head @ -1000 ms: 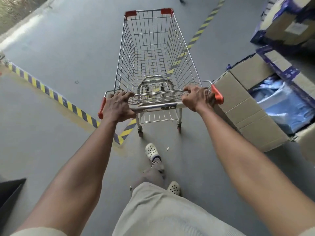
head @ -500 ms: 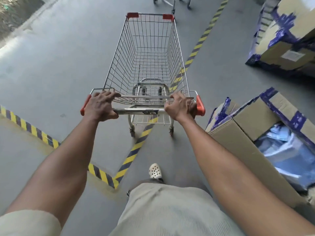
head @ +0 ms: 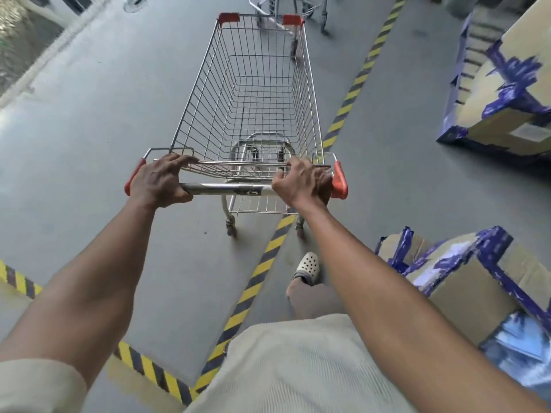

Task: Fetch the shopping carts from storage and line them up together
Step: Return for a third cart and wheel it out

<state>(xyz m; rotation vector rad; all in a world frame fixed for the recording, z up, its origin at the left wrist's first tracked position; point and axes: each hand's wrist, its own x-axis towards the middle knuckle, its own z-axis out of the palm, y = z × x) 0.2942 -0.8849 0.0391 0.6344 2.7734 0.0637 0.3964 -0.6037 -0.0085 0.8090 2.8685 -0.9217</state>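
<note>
An empty wire shopping cart [head: 253,93] with red corner caps stands straight in front of me on the grey floor. My left hand [head: 159,181] grips the left end of its metal handle bar. My right hand [head: 301,183] grips the right end, beside the red end cap. Just beyond the cart's front edge, at the top of the view, the lower part of another shopping cart [head: 286,7] shows; its basket is cut off by the frame.
Yellow-black floor tape [head: 351,96] runs diagonally under the cart toward the top right. An open cardboard box with blue tape [head: 471,290] lies close at my right. More taped boxes [head: 507,93] are stacked at the far right. A kerb [head: 44,64] borders the left.
I have walked forward with the cart. The open box has slid back past my right side, and the other cart ahead has come into view, closer.
</note>
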